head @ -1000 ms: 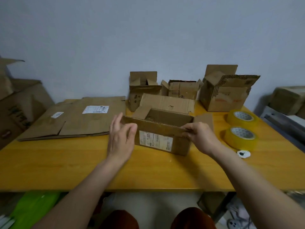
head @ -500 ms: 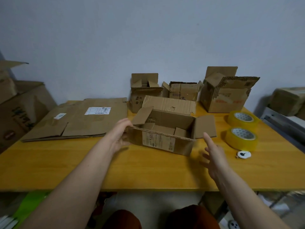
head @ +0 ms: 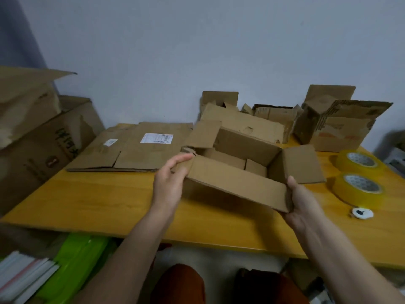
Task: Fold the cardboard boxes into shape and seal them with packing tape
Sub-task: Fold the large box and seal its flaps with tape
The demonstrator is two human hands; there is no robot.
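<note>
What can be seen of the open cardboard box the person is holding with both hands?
The open box is plain brown corrugated cardboard, rectangular, worn at its edges. All four top flaps stand open, and folded flaps show on its floor inside. It is tilted, near side raised over the yellow wooden table. The left hand grips its left end; the right hand cups its near right corner. No tape shows on it.

Well to the left of the open box (head: 238, 170) you hold between your left hand (head: 168, 183) and right hand (head: 303, 200), large dark characters run down the side of a big carton (head: 43, 150), too blurred to read; beyond your left hand, two white printed labels (head: 157, 138) sit on flattened cardboard (head: 135, 148), their print too small to make out; nothing else here can be read
</note>
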